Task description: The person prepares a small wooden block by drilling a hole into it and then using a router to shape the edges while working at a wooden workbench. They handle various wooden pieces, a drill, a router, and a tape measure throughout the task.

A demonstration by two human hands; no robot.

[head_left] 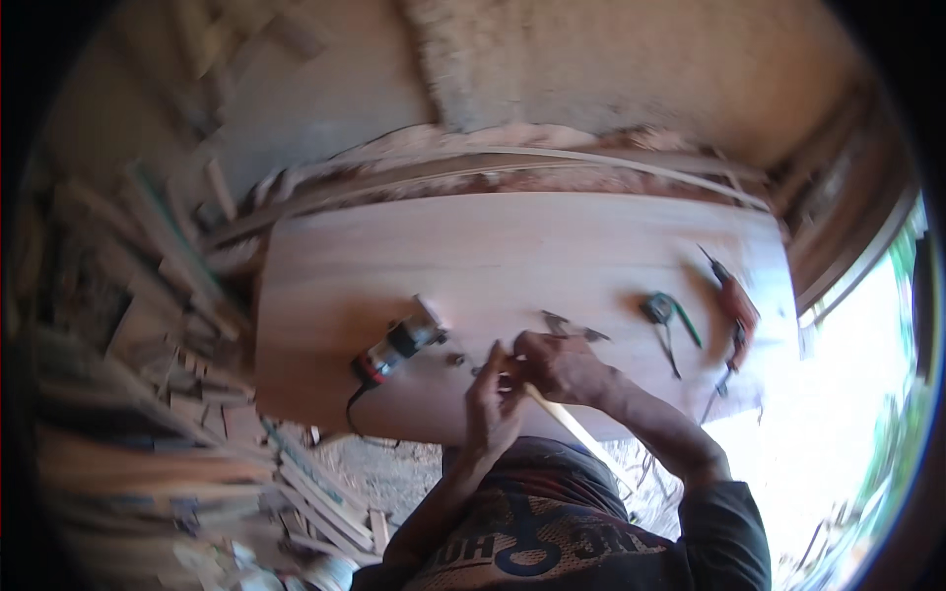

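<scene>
My left hand (490, 409) and my right hand (567, 369) meet over the near edge of a pale wooden board (493, 236). Both have their fingers closed, pressed close together around something small that blur and the fingers hide. Just beyond my right hand lies a dark, thin metal piece (574, 327) of unclear kind. Left of my hands, a trim router (399, 345) with a black and red body rests on its side. Small dark round parts (455, 360) lie between it and my left hand. A pale narrow strip (572, 424) slants from below my right hand toward the lower right.
At the board's right are a tape measure (655, 307), a green pencil-like stick (688, 325) and an orange-red drill (737, 305) with a long bit. Wood offcuts (177, 246) crowd the left side. Long thin strips (512, 153) run behind the board. A router cord (350, 409) hangs over the near edge.
</scene>
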